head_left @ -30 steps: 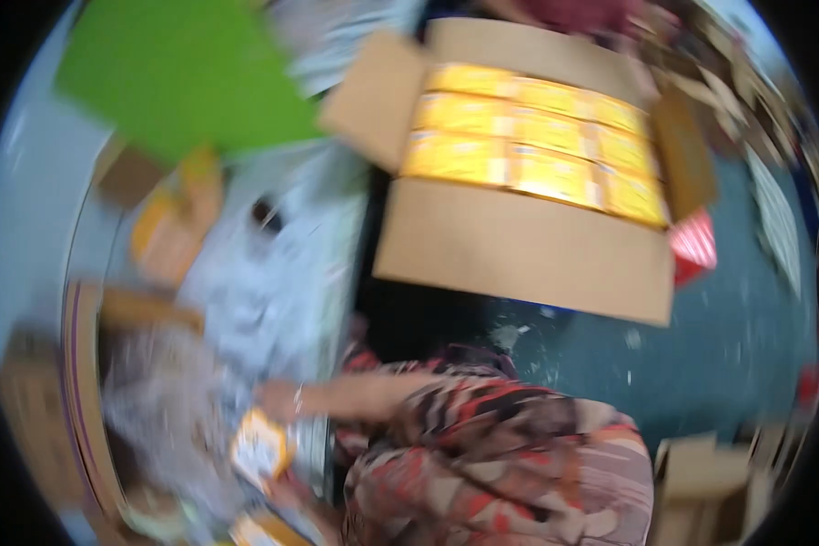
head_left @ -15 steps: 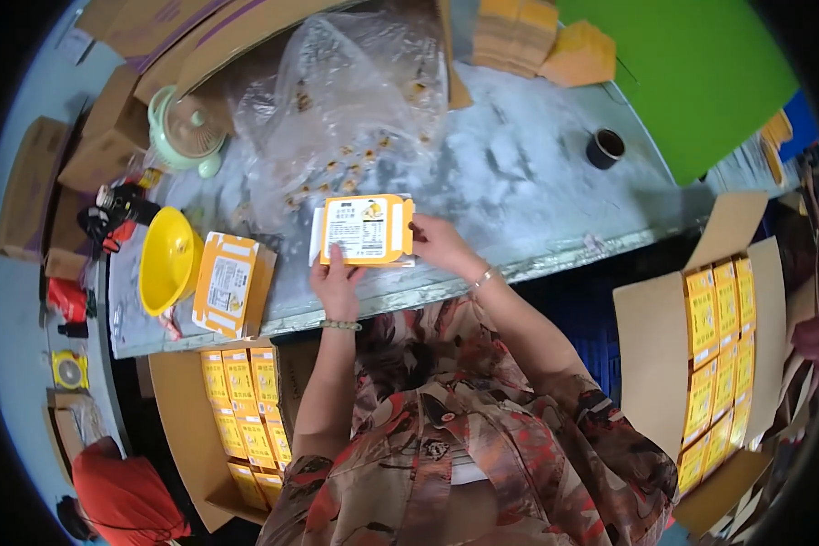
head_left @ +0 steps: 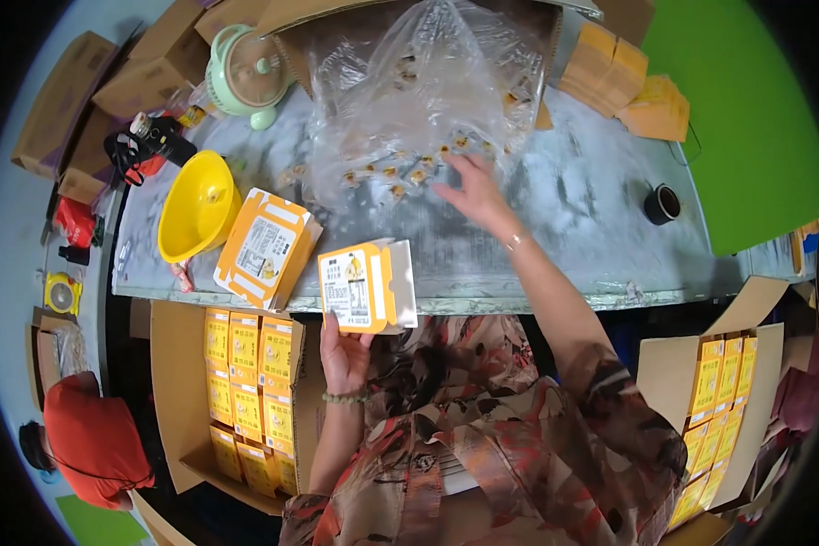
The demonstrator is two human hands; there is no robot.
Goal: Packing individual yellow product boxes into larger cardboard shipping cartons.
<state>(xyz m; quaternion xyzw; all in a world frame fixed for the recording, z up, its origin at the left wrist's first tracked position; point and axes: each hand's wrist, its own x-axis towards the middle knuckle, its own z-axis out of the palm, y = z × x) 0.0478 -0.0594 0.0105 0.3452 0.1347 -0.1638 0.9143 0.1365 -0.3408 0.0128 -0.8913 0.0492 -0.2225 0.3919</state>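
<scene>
My left hand (head_left: 346, 359) grips a small white-and-orange paper carton (head_left: 359, 287) near the table's front edge; the carton's end flap points right. My right hand (head_left: 478, 191) is stretched over the table with thumb and fingers apart and nothing visible in it. Its fingertips are beside several small, clear-wrapped dark and yellowish pieces (head_left: 419, 175). These lie at the mouth of a large clear plastic bag (head_left: 428, 82), which spills from an open cardboard box (head_left: 291, 56). Left of the held carton rests a pile of similar orange-and-white cartons (head_left: 266, 244).
A yellow bowl (head_left: 180, 214), a mint-green fan-like appliance (head_left: 227, 77) and a dark cup (head_left: 662, 205) stand on the table. Orange card stacks (head_left: 601, 68) lie at the back right. Cartons of yellow boxes (head_left: 246, 391) (head_left: 714, 409) flank me. A person in red (head_left: 96, 441) is at lower left.
My right hand has let go of the carton and moved forward to the wrapped pieces. My left hand still holds the carton, now tilted and nearer to me. The whole view has shifted.
</scene>
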